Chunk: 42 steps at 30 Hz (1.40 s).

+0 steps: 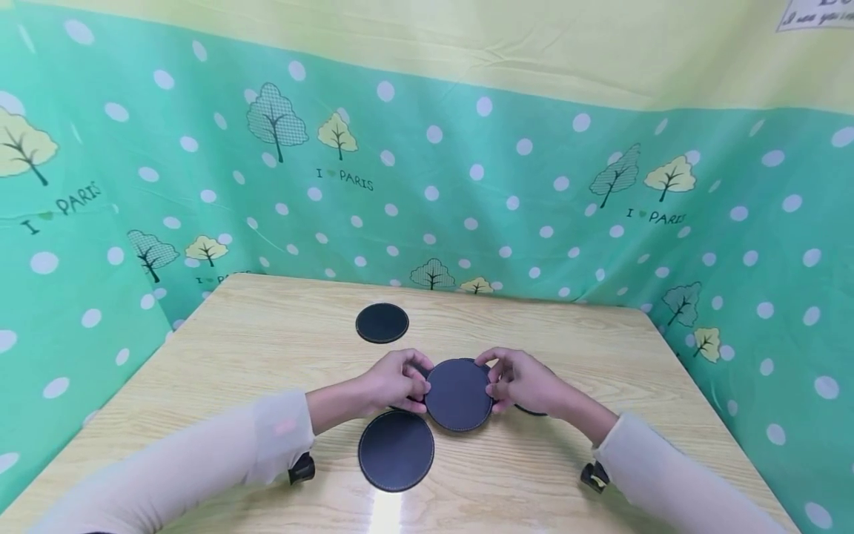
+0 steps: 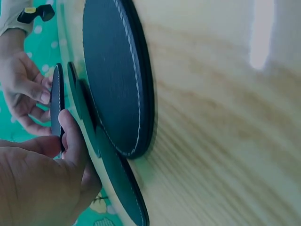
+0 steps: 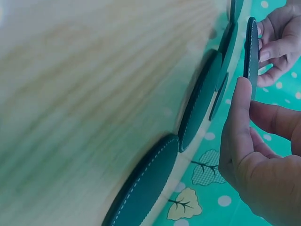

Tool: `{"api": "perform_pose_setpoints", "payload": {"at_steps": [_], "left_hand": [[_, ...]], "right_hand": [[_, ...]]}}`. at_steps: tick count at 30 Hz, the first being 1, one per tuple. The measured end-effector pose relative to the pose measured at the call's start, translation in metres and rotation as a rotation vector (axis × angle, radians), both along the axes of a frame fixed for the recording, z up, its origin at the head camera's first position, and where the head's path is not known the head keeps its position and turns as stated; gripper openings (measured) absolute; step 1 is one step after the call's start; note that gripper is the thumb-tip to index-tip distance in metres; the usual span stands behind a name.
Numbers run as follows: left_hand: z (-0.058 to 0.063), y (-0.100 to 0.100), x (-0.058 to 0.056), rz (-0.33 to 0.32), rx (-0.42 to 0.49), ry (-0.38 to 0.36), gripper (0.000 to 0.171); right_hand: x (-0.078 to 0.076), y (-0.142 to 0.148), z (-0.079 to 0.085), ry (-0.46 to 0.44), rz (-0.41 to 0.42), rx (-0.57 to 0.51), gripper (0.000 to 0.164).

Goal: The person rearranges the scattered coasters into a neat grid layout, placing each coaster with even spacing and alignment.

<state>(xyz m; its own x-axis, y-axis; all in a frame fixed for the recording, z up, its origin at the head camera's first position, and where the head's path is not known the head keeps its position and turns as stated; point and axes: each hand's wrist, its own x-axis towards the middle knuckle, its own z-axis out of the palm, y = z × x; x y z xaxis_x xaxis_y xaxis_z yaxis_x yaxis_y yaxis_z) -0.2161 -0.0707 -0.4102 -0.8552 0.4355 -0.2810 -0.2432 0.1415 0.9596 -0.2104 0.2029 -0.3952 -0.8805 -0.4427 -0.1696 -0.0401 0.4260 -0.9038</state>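
A round black coaster with a stitched rim is held above the table by both hands. My left hand pinches its left edge between thumb and fingers, and my right hand grips the opposite edge the same way. In the left wrist view the raised coaster appears nearly edge-on, apart from those beneath it. Another coaster lies just in front of the left hand. Beneath the right hand, a further coaster is mostly hidden. More coasters lie on the table below, partly covered by the hands.
A single coaster lies farther back on the wooden table. Behind and beside the table hangs a green and yellow curtain with dots and trees. Black wrist cameras sit under both sleeves.
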Motion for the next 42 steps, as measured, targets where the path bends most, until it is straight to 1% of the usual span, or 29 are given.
{"api": "perform_pose_setpoints", "payload": {"at_steps": [7, 15, 25, 30, 36, 42], "left_hand": [[-0.001, 0.001, 0.015, -0.001, 0.005, -0.019, 0.038], [-0.001, 0.002, 0.029, -0.041, 0.027, -0.04, 0.039], [-0.004, 0.004, 0.043, -0.062, 0.047, -0.053, 0.038], [-0.007, 0.005, 0.051, -0.068, 0.047, -0.058, 0.038], [-0.012, 0.008, 0.058, -0.085, 0.026, -0.052, 0.036], [-0.011, 0.01, 0.059, -0.09, 0.002, -0.036, 0.034]], "right_hand": [[0.013, 0.003, -0.004, -0.005, 0.039, -0.023, 0.046], [0.029, 0.004, -0.005, -0.022, 0.047, -0.014, 0.048], [0.045, 0.009, -0.007, -0.051, 0.073, -0.044, 0.047], [0.05, 0.011, -0.007, -0.05, 0.095, -0.034, 0.046], [0.058, 0.012, -0.01, -0.079, 0.097, -0.05, 0.046], [0.063, 0.013, -0.013, -0.109, 0.09, -0.059, 0.053]]}}
